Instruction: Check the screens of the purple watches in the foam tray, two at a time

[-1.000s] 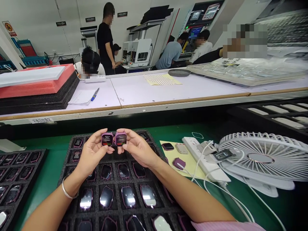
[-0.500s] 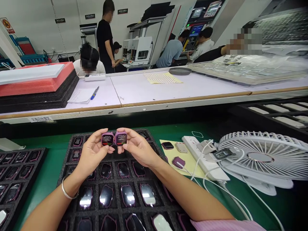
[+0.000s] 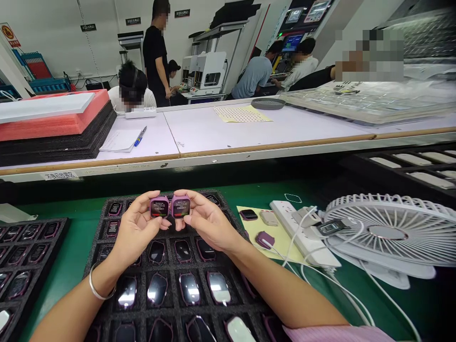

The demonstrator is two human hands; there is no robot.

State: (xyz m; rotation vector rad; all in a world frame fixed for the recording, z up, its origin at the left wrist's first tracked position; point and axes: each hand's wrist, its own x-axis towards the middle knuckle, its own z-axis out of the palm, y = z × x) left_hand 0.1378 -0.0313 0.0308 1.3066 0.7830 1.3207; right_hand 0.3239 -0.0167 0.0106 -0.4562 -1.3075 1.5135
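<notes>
My left hand [image 3: 140, 223] pinches a purple smartwatch case [image 3: 159, 207] by its edge, its lit screen facing me. A second purple smartwatch case [image 3: 181, 206] is gripped by my right hand [image 3: 206, 218]. The two watches are side by side, almost touching, and both screens show small text with a red strip at the bottom. Below them lies a black foam tray [image 3: 171, 266] whose square pockets hold several more purple watches [image 3: 189, 289]. Some of those screens are lit with text, others dark and reflecting light.
Another foam tray [image 3: 37, 280] of watches lies at left. To the right are a yellow sheet [image 3: 281, 251] with watch parts, a white power strip [image 3: 302, 235] with cables, and a white fan [image 3: 388, 232]. A raised shelf [image 3: 199, 137] crosses behind; several people work beyond it.
Both hands keep hold of the watches, which have shifted only slightly. The red strip at the bottom of the screens shows more clearly now.
</notes>
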